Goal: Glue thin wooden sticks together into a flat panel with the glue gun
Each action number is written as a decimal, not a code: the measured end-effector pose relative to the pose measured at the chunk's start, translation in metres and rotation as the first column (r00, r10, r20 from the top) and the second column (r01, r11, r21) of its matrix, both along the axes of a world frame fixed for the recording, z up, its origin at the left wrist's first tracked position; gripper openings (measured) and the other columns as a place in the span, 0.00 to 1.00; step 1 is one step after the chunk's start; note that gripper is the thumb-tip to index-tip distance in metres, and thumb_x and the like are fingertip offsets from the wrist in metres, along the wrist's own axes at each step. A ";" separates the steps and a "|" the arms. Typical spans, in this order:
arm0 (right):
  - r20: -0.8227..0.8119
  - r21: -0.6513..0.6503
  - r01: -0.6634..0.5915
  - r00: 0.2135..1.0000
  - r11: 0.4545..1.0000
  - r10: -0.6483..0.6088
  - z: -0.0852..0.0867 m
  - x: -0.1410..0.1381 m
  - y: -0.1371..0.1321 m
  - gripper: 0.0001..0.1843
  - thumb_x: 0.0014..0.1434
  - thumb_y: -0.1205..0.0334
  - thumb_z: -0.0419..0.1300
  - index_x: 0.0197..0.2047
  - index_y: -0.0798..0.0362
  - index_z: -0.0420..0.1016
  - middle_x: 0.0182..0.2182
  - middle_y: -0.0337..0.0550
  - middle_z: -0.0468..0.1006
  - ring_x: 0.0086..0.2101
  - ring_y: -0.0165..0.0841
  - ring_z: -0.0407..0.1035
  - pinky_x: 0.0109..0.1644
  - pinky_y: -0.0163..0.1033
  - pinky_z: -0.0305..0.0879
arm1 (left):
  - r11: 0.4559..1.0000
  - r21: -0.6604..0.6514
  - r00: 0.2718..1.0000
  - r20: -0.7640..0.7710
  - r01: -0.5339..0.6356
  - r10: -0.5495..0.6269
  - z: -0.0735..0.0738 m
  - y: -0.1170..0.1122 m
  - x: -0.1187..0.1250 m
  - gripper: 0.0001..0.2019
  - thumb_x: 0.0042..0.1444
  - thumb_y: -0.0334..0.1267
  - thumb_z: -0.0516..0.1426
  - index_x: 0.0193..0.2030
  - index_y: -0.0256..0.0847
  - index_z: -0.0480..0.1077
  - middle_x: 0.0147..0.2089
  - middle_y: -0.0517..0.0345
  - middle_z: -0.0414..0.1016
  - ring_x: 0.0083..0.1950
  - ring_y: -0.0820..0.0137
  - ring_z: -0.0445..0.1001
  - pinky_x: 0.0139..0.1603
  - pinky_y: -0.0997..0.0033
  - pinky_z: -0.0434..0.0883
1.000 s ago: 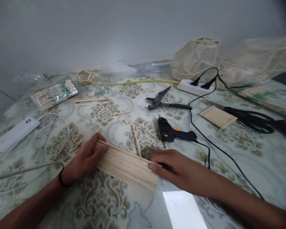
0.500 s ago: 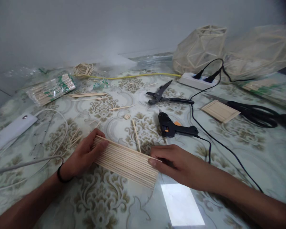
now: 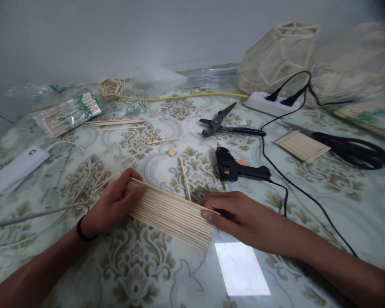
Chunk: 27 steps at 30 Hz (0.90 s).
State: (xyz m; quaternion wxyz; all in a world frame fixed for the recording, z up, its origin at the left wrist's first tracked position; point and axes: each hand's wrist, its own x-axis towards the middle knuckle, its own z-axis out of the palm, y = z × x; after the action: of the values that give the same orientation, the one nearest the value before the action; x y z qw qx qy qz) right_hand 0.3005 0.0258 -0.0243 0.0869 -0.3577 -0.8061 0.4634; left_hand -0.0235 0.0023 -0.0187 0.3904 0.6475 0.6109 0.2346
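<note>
A flat panel of thin wooden sticks point(image 3: 171, 212), laid side by side, is held between both hands above the patterned tablecloth point(image 3: 137, 273). My left hand point(image 3: 118, 203) grips its left end, thumb on top and fingers underneath. At the right end my right hand point(image 3: 232, 216) pinches the far edge between thumb and fingers. One loose stick point(image 3: 185, 177) lies just beyond the panel. A black glue gun point(image 3: 235, 166) rests past my right hand, its nozzle pointing away. Fingertips under the panel are hidden.
Black pliers-like cutters point(image 3: 223, 124), scissors point(image 3: 349, 147) and a small wooden panel point(image 3: 303, 146) lie at right. Behind stand a power strip point(image 3: 269, 104) with cords and a bagged stick-frame shape point(image 3: 276, 60). Bagged sticks point(image 3: 72, 113) and a white device point(image 3: 19, 168) are left.
The view has shifted slightly, so the table's things sit a little differently in the picture. Both hands keep the same hold on the stick panel.
</note>
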 end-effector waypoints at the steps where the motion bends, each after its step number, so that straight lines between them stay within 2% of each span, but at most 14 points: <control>1: 0.004 -0.002 0.000 1.000 1.000 0.000 0.000 0.000 0.000 0.36 0.73 0.34 0.46 0.29 0.58 0.63 0.27 0.39 0.64 0.29 0.19 0.57 0.35 0.30 0.52 | 1.000 0.002 1.000 -0.001 0.000 0.000 0.000 0.000 0.000 0.17 0.69 0.56 0.55 0.43 0.43 0.68 0.31 0.67 0.66 0.31 0.74 0.64 0.31 0.74 0.63; 27: 0.003 -0.007 0.012 1.000 1.000 -0.012 0.001 -0.001 0.000 0.37 0.71 0.32 0.48 0.28 0.59 0.63 0.26 0.38 0.64 0.28 0.19 0.56 0.34 0.30 0.52 | 1.000 -0.016 1.000 0.000 -0.007 0.007 0.000 0.000 0.000 0.19 0.68 0.58 0.55 0.44 0.43 0.68 0.31 0.66 0.67 0.31 0.73 0.64 0.31 0.72 0.62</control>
State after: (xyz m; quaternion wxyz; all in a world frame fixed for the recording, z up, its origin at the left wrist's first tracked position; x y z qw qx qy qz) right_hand 0.2994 0.0260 -0.0238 0.0872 -0.3634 -0.8025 0.4651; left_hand -0.0236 0.0027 -0.0184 0.3947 0.6421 0.6152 0.2310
